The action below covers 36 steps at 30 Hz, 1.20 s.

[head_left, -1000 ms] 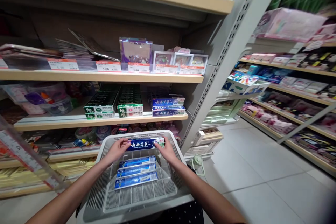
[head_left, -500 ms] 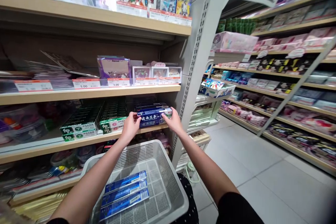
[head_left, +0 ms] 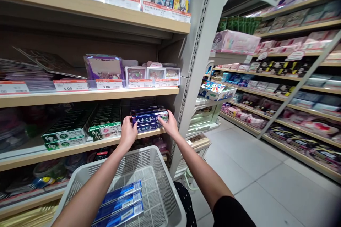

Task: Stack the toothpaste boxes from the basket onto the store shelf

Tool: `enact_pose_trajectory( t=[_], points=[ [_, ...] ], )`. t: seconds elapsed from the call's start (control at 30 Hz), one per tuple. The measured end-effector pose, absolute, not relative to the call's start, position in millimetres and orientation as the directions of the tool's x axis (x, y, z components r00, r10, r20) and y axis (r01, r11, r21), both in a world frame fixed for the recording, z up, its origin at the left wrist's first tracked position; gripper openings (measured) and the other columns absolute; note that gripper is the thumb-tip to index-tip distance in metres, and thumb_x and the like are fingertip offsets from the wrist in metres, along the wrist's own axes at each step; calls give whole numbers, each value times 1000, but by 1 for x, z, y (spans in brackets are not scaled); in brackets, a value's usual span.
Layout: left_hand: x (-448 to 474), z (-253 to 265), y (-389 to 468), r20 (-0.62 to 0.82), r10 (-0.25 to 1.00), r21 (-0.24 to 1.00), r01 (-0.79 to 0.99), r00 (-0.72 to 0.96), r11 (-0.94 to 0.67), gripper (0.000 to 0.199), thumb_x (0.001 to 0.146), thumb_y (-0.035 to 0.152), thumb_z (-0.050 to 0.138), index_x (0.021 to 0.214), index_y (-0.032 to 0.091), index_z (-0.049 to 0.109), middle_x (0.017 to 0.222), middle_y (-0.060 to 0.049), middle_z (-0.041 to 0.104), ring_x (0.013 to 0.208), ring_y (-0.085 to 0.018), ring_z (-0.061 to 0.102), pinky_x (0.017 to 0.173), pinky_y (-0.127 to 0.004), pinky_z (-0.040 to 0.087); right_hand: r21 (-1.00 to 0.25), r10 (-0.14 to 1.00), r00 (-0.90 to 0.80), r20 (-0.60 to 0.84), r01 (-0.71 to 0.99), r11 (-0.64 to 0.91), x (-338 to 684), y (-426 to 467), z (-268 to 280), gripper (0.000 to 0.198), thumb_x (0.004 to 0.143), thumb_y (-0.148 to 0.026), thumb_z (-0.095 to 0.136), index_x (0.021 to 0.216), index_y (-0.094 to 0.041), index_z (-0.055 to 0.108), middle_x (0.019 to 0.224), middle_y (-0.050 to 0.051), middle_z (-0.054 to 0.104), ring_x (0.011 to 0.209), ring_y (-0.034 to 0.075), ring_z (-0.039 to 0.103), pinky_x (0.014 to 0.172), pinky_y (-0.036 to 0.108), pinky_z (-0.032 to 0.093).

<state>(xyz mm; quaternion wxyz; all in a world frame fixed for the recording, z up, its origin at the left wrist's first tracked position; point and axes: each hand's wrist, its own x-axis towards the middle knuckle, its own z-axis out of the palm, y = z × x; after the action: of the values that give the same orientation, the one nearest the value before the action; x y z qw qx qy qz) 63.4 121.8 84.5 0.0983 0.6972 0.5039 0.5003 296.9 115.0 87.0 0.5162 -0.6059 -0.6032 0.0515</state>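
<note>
My left hand (head_left: pixel 129 131) and my right hand (head_left: pixel 168 125) grip the two ends of a dark blue toothpaste box (head_left: pixel 147 117) with white lettering. It lies on top of a similar blue box (head_left: pixel 147 127) at the front of the lower shelf, with more dark boxes in rows behind. My fingertips partly cover both ends of it. Below my forearms a grey plastic basket (head_left: pixel 162 184) holds blue boxes (head_left: pixel 119 204) lying side by side; my left forearm hides part of them.
Green and white toothpaste boxes (head_left: pixel 65 138) stand in rows left of the blue stack. Above runs a wooden shelf edge (head_left: pixel 87 98) with price tags. A grey shelf upright (head_left: pixel 191 67) rises close to my right hand. Tiled floor (head_left: pixel 247 163) and more stocked shelves extend to the right.
The view has turned slightly right, so the shelf goods sit further left. Both hands still hold the toothpaste box, which now lines up more closely over the box beneath.
</note>
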Motion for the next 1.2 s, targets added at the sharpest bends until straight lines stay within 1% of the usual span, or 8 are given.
enact_pose_trajectory(
  t=[0.17,0.33,0.53,0.7,0.87,1.0,1.1,1.2],
  points=[
    [66,83,127,659,751,594,641,-41,-486,27,87,20,53,113,17,47,109,-12,54,107,-27,56,94,-44,48,-694,783,246,572,654,301,299,122,85,68,80,-41,67,138,-16,42,136,15,54,122,27,54,104,40,43],
    [72,88,138,582,808,583,738,-88,-339,21,86,21,52,105,13,50,99,-15,57,102,-32,58,88,-45,49,-691,793,243,559,665,283,298,138,90,67,78,-36,69,136,-13,44,124,15,60,115,26,58,99,39,46],
    [76,90,148,503,857,576,783,-113,-234,18,88,23,48,97,9,54,96,-20,59,99,-36,59,87,-47,48,-685,798,252,548,683,255,297,149,89,68,79,-33,68,138,-13,41,125,16,60,116,27,57,101,39,45],
    [70,90,145,504,861,639,697,-62,-324,36,87,24,51,119,7,51,110,-22,60,111,-36,57,96,-50,45,-688,820,250,515,691,222,295,146,89,78,81,-35,65,147,-11,29,133,18,54,124,29,52,105,41,42],
    [52,76,90,580,810,679,501,81,-536,64,90,32,52,148,17,27,146,-17,41,133,-28,44,109,-44,38,-555,642,240,728,756,347,267,101,90,78,89,-34,55,151,-11,15,157,18,20,146,28,19,118,44,26],
    [11,41,23,510,781,586,520,360,-622,52,94,38,46,144,26,38,146,-8,45,136,-24,42,113,-41,34,-341,599,-146,787,707,620,224,35,72,66,91,-26,53,150,-22,23,152,12,34,143,24,29,117,45,29],
    [-35,1,-13,257,820,528,637,511,-562,49,94,44,44,139,26,46,148,-8,44,135,-26,43,111,-43,37,-328,647,-498,578,584,743,195,-8,42,61,91,-28,56,146,-24,31,143,11,46,137,23,39,113,43,35],
    [-78,-35,-36,-26,846,430,770,532,-471,60,88,49,50,141,20,47,151,-14,38,139,-32,37,113,-46,33,-375,699,-666,259,598,708,174,-36,6,76,82,-42,67,146,-19,32,148,16,39,140,30,33,113,47,32]
  ],
)
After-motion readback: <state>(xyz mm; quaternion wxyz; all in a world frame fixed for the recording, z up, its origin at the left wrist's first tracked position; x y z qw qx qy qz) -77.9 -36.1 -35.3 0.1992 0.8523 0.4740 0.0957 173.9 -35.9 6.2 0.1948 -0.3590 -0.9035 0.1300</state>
